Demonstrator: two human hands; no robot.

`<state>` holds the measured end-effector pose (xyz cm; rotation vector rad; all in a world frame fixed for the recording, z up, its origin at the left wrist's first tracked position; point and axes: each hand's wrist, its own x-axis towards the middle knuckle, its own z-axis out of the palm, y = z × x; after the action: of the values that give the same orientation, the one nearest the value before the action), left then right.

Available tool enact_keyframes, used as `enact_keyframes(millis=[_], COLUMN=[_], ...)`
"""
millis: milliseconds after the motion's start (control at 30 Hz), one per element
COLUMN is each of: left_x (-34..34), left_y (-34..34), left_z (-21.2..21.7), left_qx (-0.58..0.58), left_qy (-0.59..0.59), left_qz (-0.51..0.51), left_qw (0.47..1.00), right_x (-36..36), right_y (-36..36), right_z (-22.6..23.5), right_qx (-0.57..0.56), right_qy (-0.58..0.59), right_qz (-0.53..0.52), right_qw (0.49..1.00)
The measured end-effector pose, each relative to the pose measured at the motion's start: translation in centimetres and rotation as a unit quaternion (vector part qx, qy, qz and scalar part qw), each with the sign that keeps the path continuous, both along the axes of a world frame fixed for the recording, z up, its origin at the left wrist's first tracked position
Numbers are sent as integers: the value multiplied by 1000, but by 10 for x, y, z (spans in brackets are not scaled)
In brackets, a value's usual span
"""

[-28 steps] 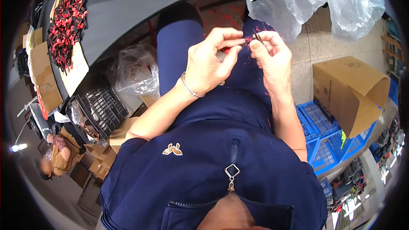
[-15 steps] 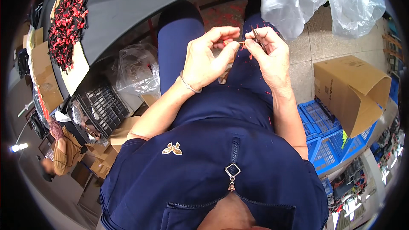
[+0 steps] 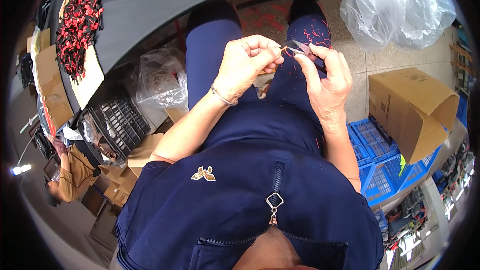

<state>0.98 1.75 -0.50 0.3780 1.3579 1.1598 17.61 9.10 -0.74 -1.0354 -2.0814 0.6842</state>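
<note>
My left hand [image 3: 244, 63] is closed in a pinch on a small orange-red piece [image 3: 285, 49], most of which the fingers cover. In my right hand [image 3: 328, 77] is a pair of thread snips [image 3: 299, 47], gripped between thumb and fingers. Their blades are parted, and the tips point left, close to the piece. Both hands are above my lap. Short red thread scraps [image 3: 315, 33] are scattered over my right trouser leg. At the far left, a heap of small black and red pieces [image 3: 80, 25] lies on a cardboard sheet [image 3: 89, 86].
A black-covered table [image 3: 160, 0] runs across the far side. Clear plastic bags hang at the far right [image 3: 395, 15] and under the table [image 3: 162, 77]. To the right, an open cardboard box [image 3: 407, 105] sits on blue crates [image 3: 385, 180]. Another person [image 3: 75, 175] is at the left.
My right hand has moved a little right and turned, so the snips' blades now show. The red strand between the hands no longer shows. The plastic bag at far right has shifted right.
</note>
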Motion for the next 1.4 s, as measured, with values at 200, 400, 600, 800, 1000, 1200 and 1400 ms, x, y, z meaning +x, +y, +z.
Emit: enact_keyframes(millis=[200,400,600,800,1000,1200,1400], left_x=[-1,0,4,2,-8,-56,-140], left_y=[0,-1,0,0,-8,-46,-152], left_z=[0,-3,-2,-3,-4,-20,-83], left_qx=[1,3,5,2,-1,37,-33], left_qy=[1,1,-8,-26,8,201,347], left_qz=[10,18,19,31,41,170,341], left_qw=[1000,1000,1000,999,999,964,873], right_x=[-1,-2,-3,-6,-11,-4,-2], right_y=[-1,-4,-3,-4,-8,-4,-3], right_z=[-4,-9,-13,-12,-13,-34,-57], right_qx=[58,45,57,-69,-279,-279,-266], right_qy=[-59,-42,-30,15,137,80,-15], right_qz=[6,12,7,-11,-51,-72,-61], right_qw=[997,998,998,997,949,954,962])
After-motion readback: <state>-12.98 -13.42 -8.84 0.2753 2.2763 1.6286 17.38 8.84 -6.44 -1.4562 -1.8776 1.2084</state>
